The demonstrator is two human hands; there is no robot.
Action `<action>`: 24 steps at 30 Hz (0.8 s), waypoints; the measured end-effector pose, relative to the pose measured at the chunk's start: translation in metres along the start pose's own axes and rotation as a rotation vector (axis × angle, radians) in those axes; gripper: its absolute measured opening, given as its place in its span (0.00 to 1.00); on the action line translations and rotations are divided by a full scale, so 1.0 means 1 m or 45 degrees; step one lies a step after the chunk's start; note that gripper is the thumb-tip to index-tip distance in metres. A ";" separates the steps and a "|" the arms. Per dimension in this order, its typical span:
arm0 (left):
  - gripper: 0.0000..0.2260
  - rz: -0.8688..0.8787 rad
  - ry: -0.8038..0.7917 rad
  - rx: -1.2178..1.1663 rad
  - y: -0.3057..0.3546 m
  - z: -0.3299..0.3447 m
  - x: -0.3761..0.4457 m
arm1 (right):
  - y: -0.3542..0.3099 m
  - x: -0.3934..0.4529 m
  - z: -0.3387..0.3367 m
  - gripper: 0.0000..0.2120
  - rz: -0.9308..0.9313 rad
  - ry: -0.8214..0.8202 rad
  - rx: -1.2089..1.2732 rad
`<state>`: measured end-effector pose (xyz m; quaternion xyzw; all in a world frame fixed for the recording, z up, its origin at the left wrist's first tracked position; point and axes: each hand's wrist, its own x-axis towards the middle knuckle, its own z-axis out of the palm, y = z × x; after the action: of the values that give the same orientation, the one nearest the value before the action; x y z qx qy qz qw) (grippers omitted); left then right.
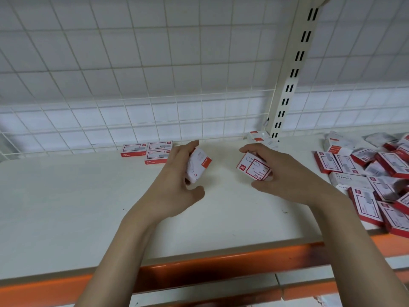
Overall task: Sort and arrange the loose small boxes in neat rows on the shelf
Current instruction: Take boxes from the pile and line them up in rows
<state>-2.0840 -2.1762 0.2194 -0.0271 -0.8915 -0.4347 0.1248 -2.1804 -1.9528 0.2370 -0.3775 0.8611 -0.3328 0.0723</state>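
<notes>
My left hand [174, 182] grips a small white box with an orange-red side [198, 165], held tilted above the white shelf [88, 207]. My right hand [285, 176] holds a red-and-white box with a framed label [253, 166], also tilted, just off the shelf surface. Three flat red-and-white boxes [147, 151] lie together at the back of the shelf, just left of my left hand. A loose pile of several red-and-white boxes [371, 173] covers the shelf's right end. Two more boxes [257, 136] sit by the upright post.
A white wire grid [155, 85] backs the shelf. A cream slotted upright post [287, 89] stands at the back right of centre. An orange strip [199, 260] runs along the shelf's front edge. Bare shelf surface lies left and in front of my hands.
</notes>
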 end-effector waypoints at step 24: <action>0.31 0.094 0.191 0.088 -0.004 0.009 0.003 | 0.015 0.005 0.012 0.29 -0.021 0.023 -0.005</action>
<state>-2.0896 -2.1714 0.2116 -0.0229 -0.8925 -0.3994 0.2081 -2.1888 -1.9553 0.2193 -0.3816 0.8592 -0.3352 0.0613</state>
